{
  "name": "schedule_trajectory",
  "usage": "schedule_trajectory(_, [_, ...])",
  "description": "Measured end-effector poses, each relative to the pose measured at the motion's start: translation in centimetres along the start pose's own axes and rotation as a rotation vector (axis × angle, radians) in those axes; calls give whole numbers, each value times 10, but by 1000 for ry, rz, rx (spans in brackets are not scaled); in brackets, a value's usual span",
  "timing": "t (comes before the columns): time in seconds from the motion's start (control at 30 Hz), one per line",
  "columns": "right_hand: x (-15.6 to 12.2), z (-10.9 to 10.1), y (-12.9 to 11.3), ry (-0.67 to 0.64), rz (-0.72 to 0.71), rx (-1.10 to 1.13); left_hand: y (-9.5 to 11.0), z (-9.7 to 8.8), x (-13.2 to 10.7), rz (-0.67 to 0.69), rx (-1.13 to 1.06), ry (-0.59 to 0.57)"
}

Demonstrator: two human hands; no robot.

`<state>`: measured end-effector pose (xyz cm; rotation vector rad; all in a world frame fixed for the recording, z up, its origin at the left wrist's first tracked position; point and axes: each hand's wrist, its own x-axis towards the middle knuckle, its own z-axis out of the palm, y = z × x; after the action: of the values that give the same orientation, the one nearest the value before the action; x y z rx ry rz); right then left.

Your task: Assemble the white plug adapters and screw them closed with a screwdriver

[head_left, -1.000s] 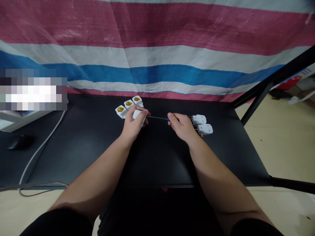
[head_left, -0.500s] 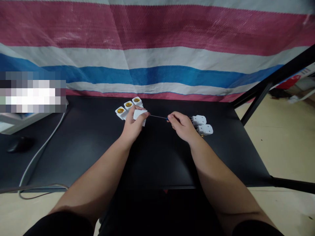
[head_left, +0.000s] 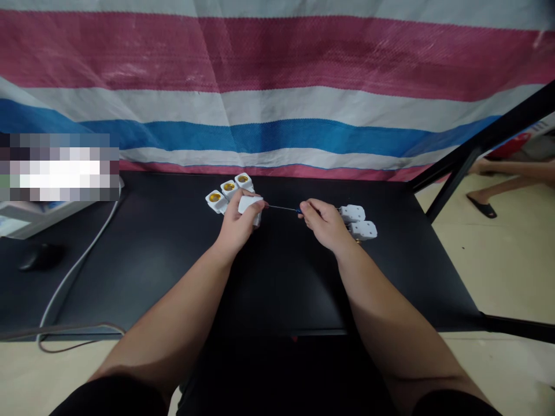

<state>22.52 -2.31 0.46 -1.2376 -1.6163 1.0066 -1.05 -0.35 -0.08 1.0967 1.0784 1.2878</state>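
Observation:
My left hand (head_left: 237, 222) is closed around a white lamp holder (head_left: 250, 203) above the black table. In my right hand (head_left: 323, 222) is a screwdriver (head_left: 281, 208), gripped by its blue handle, its thin metal shaft pointing left to the lamp holder. Whether the tip sits in a screw is hidden by my left fingers. Just beyond my left hand, three white lamp holders (head_left: 215, 200) with brass-coloured sockets stand in a slanting row. Two white blocks (head_left: 363, 230) with small holes and metal pins lie beside my right hand.
The black table (head_left: 277, 289) ends at a striped sheet (head_left: 277, 133). At left are a computer mouse (head_left: 41, 256), a pale cable (head_left: 82, 251) and a white box-like object (head_left: 26, 225), partly blurred out. A black frame (head_left: 451, 179) borders the right; a person's leg (head_left: 500, 185) shows beyond.
Both hands keep their hold, with the screwdriver still against the lamp holder. The whole view has shifted slightly. A person's legs have come into view at the far right.

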Motion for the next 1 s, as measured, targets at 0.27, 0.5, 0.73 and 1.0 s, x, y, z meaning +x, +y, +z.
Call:
schedule_trajectory(0.27, [-3, -1, -9, 59, -66, -57, 1, 0, 3, -79, -90, -36])
schedule_trajectory(0.5, [1, -4, -4, 93, 0, -124, 0, 2, -1, -38, -37, -78])
schedule_trajectory(0.73, [-2, 0, -4, 13, -112, -52, 15, 5, 2, -224, -305, -142])
schedule_trajectory(1.0, [-8, 3, -11, -18, -181, -44, 25, 1, 6, -442, -485, -64])
